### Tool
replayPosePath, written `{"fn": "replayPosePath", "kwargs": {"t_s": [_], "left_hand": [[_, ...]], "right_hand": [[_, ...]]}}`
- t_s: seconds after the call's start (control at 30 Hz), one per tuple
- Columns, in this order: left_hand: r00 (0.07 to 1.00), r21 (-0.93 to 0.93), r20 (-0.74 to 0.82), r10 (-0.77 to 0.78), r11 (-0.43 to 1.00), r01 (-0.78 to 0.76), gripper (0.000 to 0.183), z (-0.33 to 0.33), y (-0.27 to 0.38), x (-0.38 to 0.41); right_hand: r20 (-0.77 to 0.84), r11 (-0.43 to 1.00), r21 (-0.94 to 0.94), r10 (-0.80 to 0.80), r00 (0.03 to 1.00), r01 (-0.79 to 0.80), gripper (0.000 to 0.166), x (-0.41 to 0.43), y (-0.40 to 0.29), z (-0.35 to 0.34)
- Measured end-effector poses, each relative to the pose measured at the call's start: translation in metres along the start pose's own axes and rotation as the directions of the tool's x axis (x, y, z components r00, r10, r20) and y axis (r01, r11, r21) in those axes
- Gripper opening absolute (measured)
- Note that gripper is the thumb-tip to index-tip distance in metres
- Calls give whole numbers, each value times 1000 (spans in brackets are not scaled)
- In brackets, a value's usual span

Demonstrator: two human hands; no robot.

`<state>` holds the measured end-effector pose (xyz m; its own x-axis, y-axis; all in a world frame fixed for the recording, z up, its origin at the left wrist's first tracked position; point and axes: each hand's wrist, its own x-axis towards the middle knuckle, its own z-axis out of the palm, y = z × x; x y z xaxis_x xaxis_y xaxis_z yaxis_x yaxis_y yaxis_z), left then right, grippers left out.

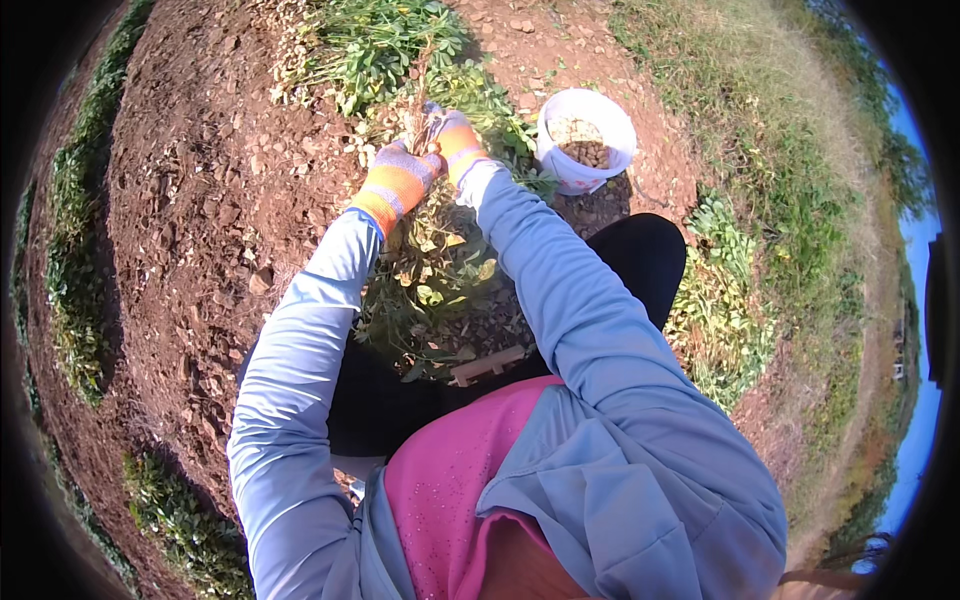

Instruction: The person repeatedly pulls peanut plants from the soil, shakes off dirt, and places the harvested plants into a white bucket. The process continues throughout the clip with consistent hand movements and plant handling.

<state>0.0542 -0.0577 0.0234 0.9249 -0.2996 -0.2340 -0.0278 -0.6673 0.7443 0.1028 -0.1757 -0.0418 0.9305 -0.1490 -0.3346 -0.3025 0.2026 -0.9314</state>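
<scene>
My left hand (396, 180), in an orange and grey knit work glove, grips a bunch of peanut plants (418, 124) near its root end. My right hand (456, 142), gloved alike, is closed on the same bunch just to the right. Pale peanut pods (386, 120) cluster around the roots, beside and beyond my fingers. The leafy part of the bunch (431, 277) seems to hang down toward my lap, though my wrists partly hide it. To the right of my hands stands a white plastic bucket (551, 154) with peanuts (581, 142) inside it.
More pulled peanut plants (375, 52) lie in a heap beyond my hands, pods toward the left. Stony brown soil (202, 187) spreads leftward to a green crop row (75, 262). Another plant pile (720, 315) lies right of my knee, near the grass (795, 187). A wooden piece (487, 365) shows between my legs.
</scene>
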Motion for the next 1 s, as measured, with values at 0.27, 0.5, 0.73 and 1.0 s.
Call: {"fn": "replayPosePath", "kwargs": {"t_s": [0.27,0.5,0.73,1.0], "left_hand": [[991,-124,-80,108,985,-117,36,19,3,9],[953,171,-177,245,962,-215,33,18,-34,18],[981,65,-163,108,993,-98,19,14,-23,17],[930,408,93,354,839,-360,25,-8,-35,-7]], "right_hand": [[291,965,200,-221,931,167,32,74,78,-31],[292,712,496,402,868,-497,42,23,23,17],[18,966,-185,-182,983,183,38,79,65,-6],[-245,867,-469,-312,918,170,35,31,-22,-116]]}}
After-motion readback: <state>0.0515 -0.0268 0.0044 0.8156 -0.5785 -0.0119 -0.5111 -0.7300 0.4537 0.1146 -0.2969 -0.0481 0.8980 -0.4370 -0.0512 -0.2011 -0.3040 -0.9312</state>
